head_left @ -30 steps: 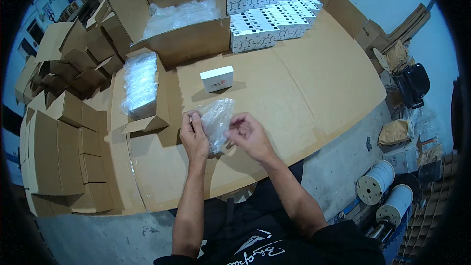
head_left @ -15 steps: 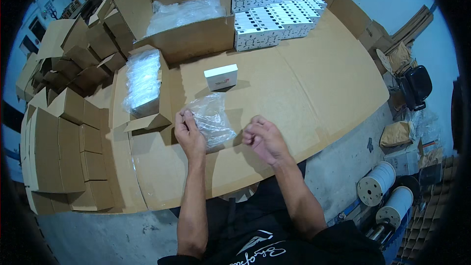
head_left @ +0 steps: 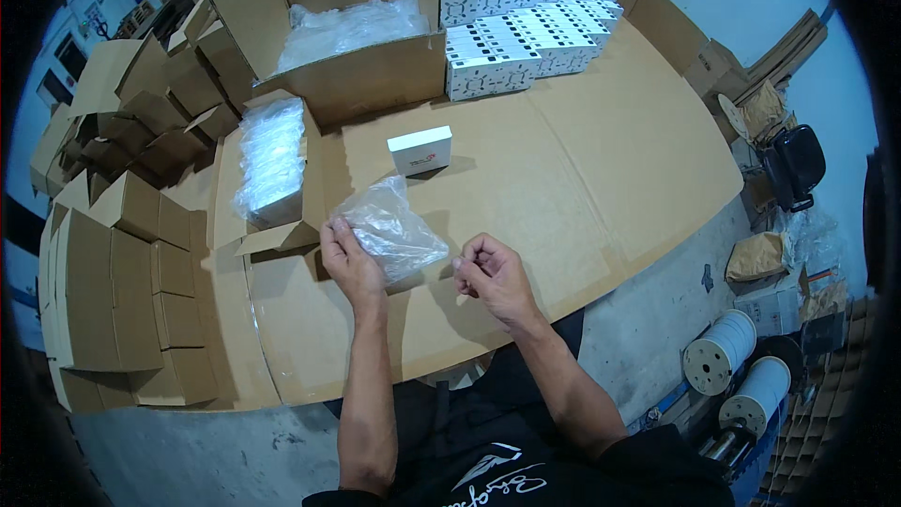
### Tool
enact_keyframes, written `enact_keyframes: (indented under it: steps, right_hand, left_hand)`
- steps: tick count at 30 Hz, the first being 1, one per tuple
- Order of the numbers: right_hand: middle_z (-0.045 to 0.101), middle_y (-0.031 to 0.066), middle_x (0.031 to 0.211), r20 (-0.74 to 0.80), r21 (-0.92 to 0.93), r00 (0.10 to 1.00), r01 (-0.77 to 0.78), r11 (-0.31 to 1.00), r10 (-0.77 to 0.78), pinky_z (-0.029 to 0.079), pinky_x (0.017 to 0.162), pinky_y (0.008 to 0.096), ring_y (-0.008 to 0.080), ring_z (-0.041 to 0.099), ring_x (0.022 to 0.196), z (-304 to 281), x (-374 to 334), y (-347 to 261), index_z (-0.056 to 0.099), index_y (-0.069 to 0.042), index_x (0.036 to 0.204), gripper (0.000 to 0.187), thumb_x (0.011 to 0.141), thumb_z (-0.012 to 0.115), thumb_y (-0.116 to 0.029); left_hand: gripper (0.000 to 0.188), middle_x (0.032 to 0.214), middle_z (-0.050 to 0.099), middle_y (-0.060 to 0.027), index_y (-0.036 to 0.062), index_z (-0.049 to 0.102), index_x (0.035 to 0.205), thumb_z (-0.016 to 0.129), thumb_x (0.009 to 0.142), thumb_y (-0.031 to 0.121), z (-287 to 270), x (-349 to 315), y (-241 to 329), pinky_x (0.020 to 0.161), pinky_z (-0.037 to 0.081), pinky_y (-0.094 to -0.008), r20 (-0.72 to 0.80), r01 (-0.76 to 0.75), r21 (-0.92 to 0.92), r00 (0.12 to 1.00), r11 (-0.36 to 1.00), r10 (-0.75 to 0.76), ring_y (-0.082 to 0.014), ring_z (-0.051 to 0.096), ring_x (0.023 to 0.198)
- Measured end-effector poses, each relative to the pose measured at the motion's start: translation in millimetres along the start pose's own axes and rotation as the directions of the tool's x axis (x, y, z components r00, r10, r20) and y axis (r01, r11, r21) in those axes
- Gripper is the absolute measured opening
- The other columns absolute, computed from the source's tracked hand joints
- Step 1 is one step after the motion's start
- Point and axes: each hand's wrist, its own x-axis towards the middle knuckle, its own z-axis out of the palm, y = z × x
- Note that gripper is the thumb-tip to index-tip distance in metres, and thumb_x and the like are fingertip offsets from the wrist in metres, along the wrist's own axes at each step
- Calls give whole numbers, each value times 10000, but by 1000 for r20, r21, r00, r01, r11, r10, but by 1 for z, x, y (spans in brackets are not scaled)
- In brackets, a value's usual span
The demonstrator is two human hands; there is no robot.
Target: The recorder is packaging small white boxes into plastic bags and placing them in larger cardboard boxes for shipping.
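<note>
A clear plastic bag (head_left: 389,230) is gripped at its left edge by my left hand (head_left: 355,268), whose fingers are closed on it. The bag stands out over the cardboard-covered table (head_left: 526,169), with one corner pointing right. Just past that corner is my right hand (head_left: 495,282), fingers curled into a pinch; whatever they hold, if anything, is too small to make out. Beyond the bag a small white box (head_left: 419,150) stands upright on its edge. To the left, an open carton (head_left: 314,150) is packed with a row of items in clear plastic (head_left: 272,155).
A large open carton (head_left: 375,80) with clear bags (head_left: 352,28) inside stands at the back. Right of it are stacked rows of white boxes (head_left: 497,70). Brown cartons (head_left: 113,291) pile up on the left. Cable spools (head_left: 721,349) lie on the floor to the right.
My left hand and the bag have shifted slightly left and toward me, and the bag has tilted. My right hand has turned, its fingers drawing into a pinch.
</note>
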Motion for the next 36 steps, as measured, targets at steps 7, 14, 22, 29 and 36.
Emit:
enact_keyframes:
  steps: [7,14,22,29,36]
  right_hand:
    - [629,75,1095,94,44,995,22,999,-26,522,705,224,99,633,894,7,9,-16,546,-30,1228,320,945,695,-44]
    - [662,58,1063,131,78,989,-79,994,69,513,665,224,99,640,835,17,12,-19,585,-30,1235,315,959,704,-123]
    - [586,-25,734,-116,63,993,-19,998,26,462,644,196,51,539,665,-12,21,0,639,-36,959,88,961,699,-99]
    - [590,-2,738,-64,-430,962,212,877,-264,451,661,207,69,528,694,10,48,-13,656,23,1038,164,991,663,-134]
    - [634,2,796,-210,158,960,222,962,-187,486,700,246,61,606,799,8,67,-34,660,9,978,208,1023,638,-194]
  left_hand:
    - [317,782,512,20,15,559,902,472,1104,244,3,-6,4,676,419,-264,112,-23,62,994,998,16,-76,451,740]
    - [330,771,529,-5,4,566,913,488,1097,267,4,-9,6,667,427,-273,95,-109,186,991,976,92,-87,460,732]
    - [358,682,433,19,16,555,882,490,1096,296,2,-6,8,572,356,-281,71,-159,205,987,966,147,-86,399,639]
    - [343,668,459,17,16,588,915,508,1086,302,1,-10,7,553,369,-280,206,-183,259,970,948,131,-85,427,612]
    - [329,656,498,2,28,616,959,502,1087,309,0,-13,8,545,398,-277,262,-72,261,965,963,1,-87,474,592]
